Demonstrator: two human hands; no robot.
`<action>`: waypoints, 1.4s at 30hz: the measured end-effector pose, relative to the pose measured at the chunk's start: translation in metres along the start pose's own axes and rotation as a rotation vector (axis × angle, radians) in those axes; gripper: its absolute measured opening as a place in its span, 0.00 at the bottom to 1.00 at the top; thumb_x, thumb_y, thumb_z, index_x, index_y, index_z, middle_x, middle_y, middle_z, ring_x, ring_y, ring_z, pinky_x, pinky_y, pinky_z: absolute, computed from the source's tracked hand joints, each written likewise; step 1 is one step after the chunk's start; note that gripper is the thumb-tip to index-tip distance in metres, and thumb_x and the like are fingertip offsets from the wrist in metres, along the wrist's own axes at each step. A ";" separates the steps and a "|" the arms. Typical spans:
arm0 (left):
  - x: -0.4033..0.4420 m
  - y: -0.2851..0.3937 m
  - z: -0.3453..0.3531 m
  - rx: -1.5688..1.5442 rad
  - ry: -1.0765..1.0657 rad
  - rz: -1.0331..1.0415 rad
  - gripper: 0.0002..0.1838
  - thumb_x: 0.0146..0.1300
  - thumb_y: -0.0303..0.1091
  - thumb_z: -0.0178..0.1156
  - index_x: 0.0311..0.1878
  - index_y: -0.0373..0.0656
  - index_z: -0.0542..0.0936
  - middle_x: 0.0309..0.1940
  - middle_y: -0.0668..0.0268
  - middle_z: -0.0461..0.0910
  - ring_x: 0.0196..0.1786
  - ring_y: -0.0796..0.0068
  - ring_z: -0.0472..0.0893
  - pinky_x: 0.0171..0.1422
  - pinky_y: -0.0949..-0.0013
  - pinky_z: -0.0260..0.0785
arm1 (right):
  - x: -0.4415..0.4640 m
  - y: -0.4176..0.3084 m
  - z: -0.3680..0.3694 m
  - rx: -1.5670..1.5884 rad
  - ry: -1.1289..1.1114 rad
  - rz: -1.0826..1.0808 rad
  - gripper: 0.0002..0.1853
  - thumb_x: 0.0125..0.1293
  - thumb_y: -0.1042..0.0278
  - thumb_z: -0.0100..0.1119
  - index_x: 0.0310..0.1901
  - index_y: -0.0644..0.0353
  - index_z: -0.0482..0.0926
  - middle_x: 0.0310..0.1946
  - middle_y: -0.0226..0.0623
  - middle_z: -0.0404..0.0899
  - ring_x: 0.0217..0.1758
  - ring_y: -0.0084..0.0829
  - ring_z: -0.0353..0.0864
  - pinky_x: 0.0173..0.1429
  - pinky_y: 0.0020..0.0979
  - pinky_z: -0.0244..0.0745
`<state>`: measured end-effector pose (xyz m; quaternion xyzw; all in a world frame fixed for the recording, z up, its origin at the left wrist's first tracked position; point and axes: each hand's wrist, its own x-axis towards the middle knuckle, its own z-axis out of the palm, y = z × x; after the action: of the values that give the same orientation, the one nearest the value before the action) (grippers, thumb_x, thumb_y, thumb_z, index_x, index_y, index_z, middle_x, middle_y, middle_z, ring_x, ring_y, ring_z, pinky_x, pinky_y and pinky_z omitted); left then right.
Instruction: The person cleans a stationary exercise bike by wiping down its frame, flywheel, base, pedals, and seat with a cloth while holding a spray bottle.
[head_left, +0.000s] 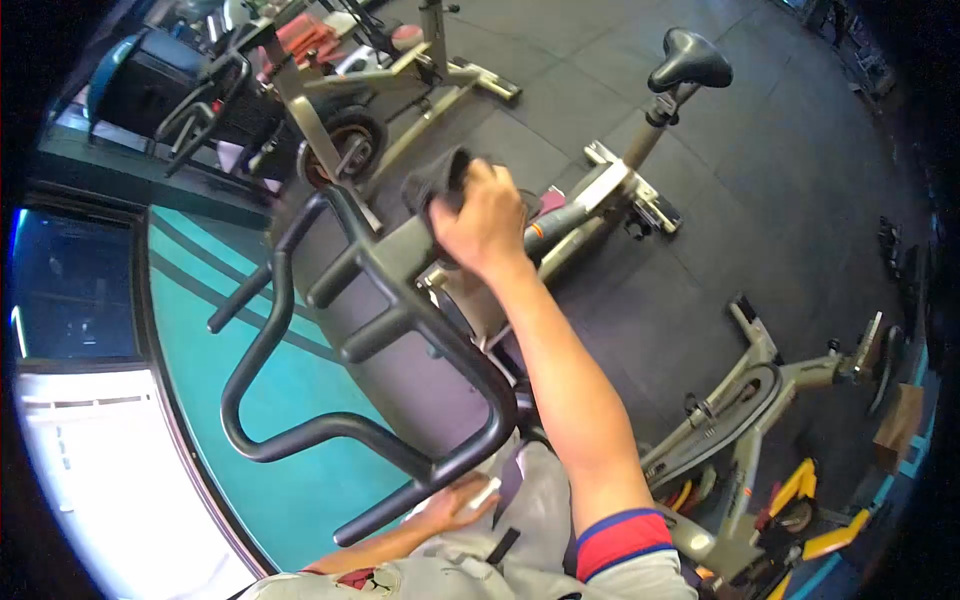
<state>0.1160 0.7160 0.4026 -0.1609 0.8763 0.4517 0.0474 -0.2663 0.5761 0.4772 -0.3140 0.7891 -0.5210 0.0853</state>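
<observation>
My right hand (485, 220) reaches forward over the exercise bike, its fingers wrapped round a dark cloth (435, 183) against the post in front of the handlebar. The black handlebar (460, 350), with several curved and straight grips, fills the middle left of the view. Below its near end, close to my body, my left hand (450, 508) is closed on a small white object (485, 493), too small to identify. The bike's black saddle (690, 60) stands on its post at the upper right.
Another bike frame (440, 60) with a wheel stands at the upper left. A further bike (750, 430) is at the lower right, near yellow parts (835, 535). Dark floor tiles (790, 170) lie beneath. A teal wall (210, 400) and a bright doorway (105, 470) are at the left.
</observation>
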 end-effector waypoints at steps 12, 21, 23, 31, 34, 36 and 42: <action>0.051 0.014 -0.008 -0.075 0.154 -0.026 0.14 0.65 0.36 0.70 0.48 0.38 0.82 0.45 0.59 0.83 0.46 0.61 0.85 0.49 0.59 0.77 | -0.128 0.129 -0.096 1.147 0.406 0.576 0.31 0.77 0.52 0.41 0.73 0.65 0.66 0.74 0.43 0.68 0.76 0.46 0.67 0.80 0.50 0.61; 0.156 0.062 0.035 -0.149 0.073 -0.204 0.11 0.62 0.31 0.71 0.42 0.36 0.82 0.40 0.55 0.82 0.41 0.54 0.83 0.45 0.60 0.77 | 0.055 0.226 0.031 0.318 -0.288 -0.078 0.20 0.74 0.62 0.39 0.43 0.70 0.78 0.51 0.64 0.81 0.60 0.66 0.75 0.79 0.49 0.56; 0.172 0.071 0.046 -0.166 0.053 -0.225 0.11 0.62 0.30 0.71 0.42 0.36 0.82 0.40 0.55 0.83 0.40 0.54 0.83 0.45 0.60 0.77 | 0.083 0.230 0.022 0.117 -0.644 0.017 0.23 0.72 0.57 0.42 0.48 0.69 0.80 0.51 0.64 0.81 0.62 0.65 0.74 0.79 0.48 0.55; 0.225 0.092 0.055 -0.080 0.001 -0.276 0.11 0.63 0.30 0.70 0.44 0.35 0.82 0.43 0.52 0.83 0.43 0.53 0.84 0.48 0.61 0.77 | -0.014 0.216 0.026 0.801 -0.062 0.095 0.22 0.60 0.68 0.63 0.56 0.66 0.81 0.55 0.52 0.83 0.65 0.52 0.78 0.69 0.43 0.71; 0.238 0.093 0.046 -0.050 0.039 -0.283 0.12 0.63 0.31 0.70 0.44 0.35 0.82 0.42 0.52 0.83 0.41 0.53 0.84 0.47 0.61 0.78 | 0.007 0.203 -0.001 0.779 -0.034 0.145 0.21 0.60 0.68 0.62 0.56 0.67 0.80 0.55 0.52 0.83 0.63 0.53 0.79 0.68 0.43 0.71; 0.243 0.100 0.040 -0.053 0.084 -0.341 0.11 0.63 0.31 0.70 0.44 0.34 0.82 0.42 0.52 0.83 0.41 0.54 0.85 0.46 0.61 0.78 | 0.002 0.197 0.006 0.770 -0.069 0.223 0.23 0.61 0.68 0.61 0.58 0.67 0.79 0.56 0.55 0.81 0.64 0.56 0.76 0.71 0.45 0.67; 0.253 0.100 0.025 -0.050 0.128 -0.236 0.12 0.61 0.33 0.71 0.41 0.35 0.82 0.40 0.53 0.84 0.40 0.55 0.85 0.44 0.61 0.78 | -0.059 0.228 -0.002 1.086 0.098 0.492 0.19 0.68 0.77 0.49 0.60 0.70 0.77 0.60 0.48 0.78 0.66 0.46 0.75 0.74 0.41 0.63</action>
<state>-0.1564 0.7296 0.4083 -0.2926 0.8409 0.4536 0.0400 -0.3131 0.6714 0.2674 -0.0092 0.4625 -0.8286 0.3153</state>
